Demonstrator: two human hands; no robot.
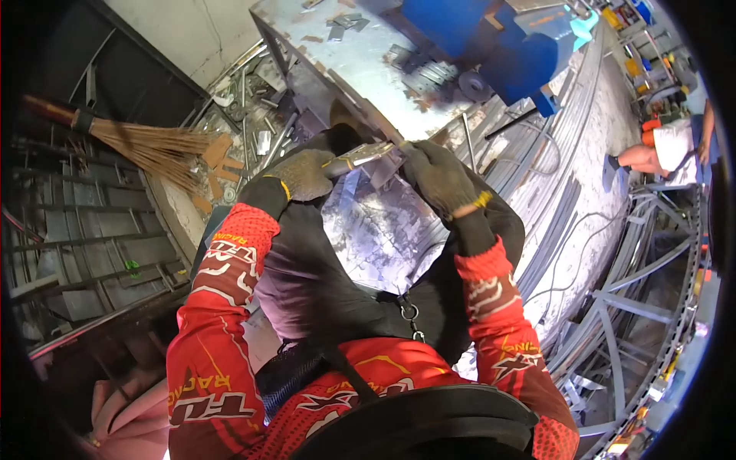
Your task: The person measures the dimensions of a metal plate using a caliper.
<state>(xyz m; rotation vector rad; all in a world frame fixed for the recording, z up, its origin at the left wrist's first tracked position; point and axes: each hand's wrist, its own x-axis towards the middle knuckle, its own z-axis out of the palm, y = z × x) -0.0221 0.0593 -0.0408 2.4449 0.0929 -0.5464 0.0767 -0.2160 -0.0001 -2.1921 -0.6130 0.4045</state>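
Observation:
Both my hands wear dark grey work gloves with yellow cuff edges. My left hand (303, 175) is closed around a metal tool with a light, narrow body (360, 156), which points toward the right glove. My right hand (438, 178) is closed at the tool's far end, by a small flat metal piece (386, 172); what its fingers grip is hidden. Both hands are between my knees, just in front of the edge of a metal work table (360, 57).
A blue machine (491, 46) stands on the table among metal scraps. A straw broom (146, 142) lies at the left near scrap pieces. Long metal bars (567, 153) cover the floor at the right. Another person's leg (640, 159) shows at the far right.

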